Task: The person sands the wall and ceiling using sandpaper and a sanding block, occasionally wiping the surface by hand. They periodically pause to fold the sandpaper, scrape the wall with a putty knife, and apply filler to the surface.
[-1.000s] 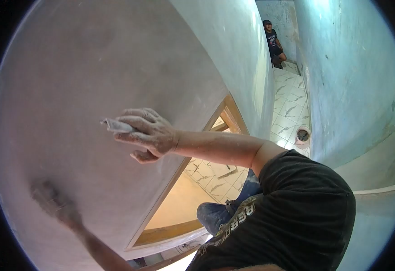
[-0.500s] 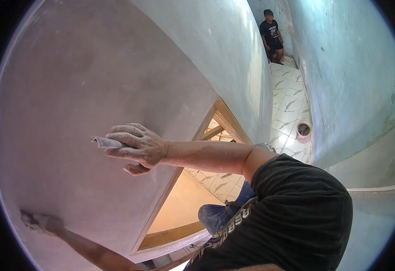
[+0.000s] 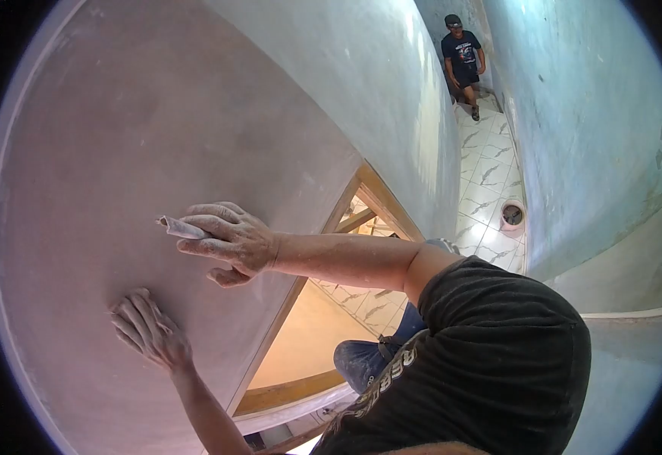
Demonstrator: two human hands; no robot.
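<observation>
Folded grey sandpaper sheet (image 3: 178, 227) is clamped under the fingers of your right hand (image 3: 228, 239) and pressed flat to the smooth pinkish-grey plaster wall (image 3: 118, 114), mid-panel, well clear of the wooden door-frame (image 3: 380, 201) edge. That grip likely spreads pressure evenly. Your left hand (image 3: 145, 330) lies spread open on the wall just below (holding nothing, probably bracing).

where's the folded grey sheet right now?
Head view, left of centre: the folded grey sheet is gripped in the right hand and pressed to the wall, its end poking out past the fingertips. It sits above the left hand, which lies flat on the wall.
</observation>
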